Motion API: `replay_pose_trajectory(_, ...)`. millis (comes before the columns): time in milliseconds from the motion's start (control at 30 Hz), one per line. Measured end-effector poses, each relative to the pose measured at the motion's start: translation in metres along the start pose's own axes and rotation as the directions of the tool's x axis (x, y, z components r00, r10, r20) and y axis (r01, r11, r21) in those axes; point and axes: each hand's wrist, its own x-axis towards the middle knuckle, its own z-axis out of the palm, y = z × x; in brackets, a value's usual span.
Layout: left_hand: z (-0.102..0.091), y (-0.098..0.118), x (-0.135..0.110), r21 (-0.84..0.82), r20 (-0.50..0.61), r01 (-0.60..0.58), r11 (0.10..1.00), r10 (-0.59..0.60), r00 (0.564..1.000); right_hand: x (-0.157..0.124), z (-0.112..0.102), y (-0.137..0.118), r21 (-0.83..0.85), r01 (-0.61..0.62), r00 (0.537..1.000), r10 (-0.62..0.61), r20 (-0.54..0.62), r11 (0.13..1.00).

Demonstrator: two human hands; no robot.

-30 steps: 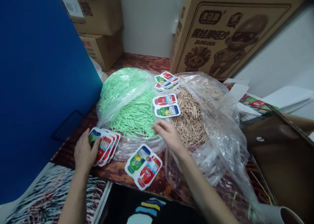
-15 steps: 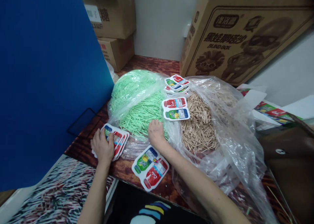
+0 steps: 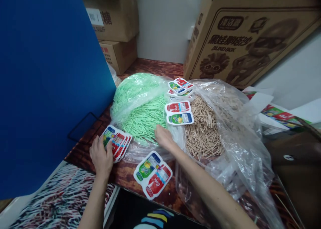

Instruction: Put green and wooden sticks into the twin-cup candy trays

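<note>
My left hand [image 3: 101, 156] grips a fanned stack of bottle-printed cards [image 3: 117, 142] at the table's left. My right hand [image 3: 164, 137] reaches into the front of a clear bag of green sticks [image 3: 141, 113], fingers curled down among them; what they pinch is hidden. A single card with a green and a red bottle [image 3: 152, 174] lies flat on the table just below that hand. Beside the green bag a second clear bag holds tan wooden sticks [image 3: 204, 128]. More cards [image 3: 179, 112] rest on top between the two bags.
A blue panel [image 3: 50, 71] stands close on the left. Cardboard boxes [image 3: 240, 34] lean behind the bags, with smaller ones [image 3: 112, 24] at the back left. Printed sheets [image 3: 276, 113] lie at the right. A patterned mat [image 3: 57, 195] lies at the table's near edge.
My right hand went from the edge of the tan sticks leftward into the green sticks. My left hand kept the card stack and lifted slightly. The camera shifted a little.
</note>
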Motion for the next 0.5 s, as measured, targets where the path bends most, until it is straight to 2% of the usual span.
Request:
replay_pose_trajectory(100,-0.002,0.018,-0.008,-0.083,-0.085,-0.079,0.993,0.072,0.994,0.013,-0.007,0.008,0.238,-0.086,0.995,0.074,0.059,0.967)
replay_pose_trajectory(167,-0.001,0.039,-0.013,-0.177,-0.101,-0.137,0.975,0.121,0.988,0.018,-0.011,0.012,0.417,-0.143,0.988,0.105,0.113,0.897)
replay_pose_trajectory(267,0.006,0.080,-0.019,-0.389,0.005,-0.165,0.906,0.181,0.983,0.019,-0.015,0.013,0.662,-0.205,0.977,0.106,0.187,0.721)
replay_pose_trajectory(333,0.016,0.105,-0.021,-0.550,0.149,-0.072,0.832,0.183,0.972,0.013,-0.016,0.013,0.781,-0.230,0.970,0.073,0.232,0.581)
replay_pose_trajectory(400,0.027,0.126,-0.021,-0.673,0.304,0.095,0.734,0.157,0.940,0.006,-0.015,0.013,0.860,-0.253,0.962,0.020,0.273,0.444)
replay_pose_trajectory(433,0.033,0.134,-0.019,-0.703,0.357,0.168,0.691,0.139,0.924,0.002,-0.014,0.013,0.887,-0.264,0.957,-0.009,0.289,0.379)
replay_pose_trajectory(500,0.045,0.146,-0.015,-0.719,0.409,0.240,0.652,0.118,0.905,-0.004,-0.010,0.015,0.921,-0.286,0.947,-0.067,0.313,0.264)
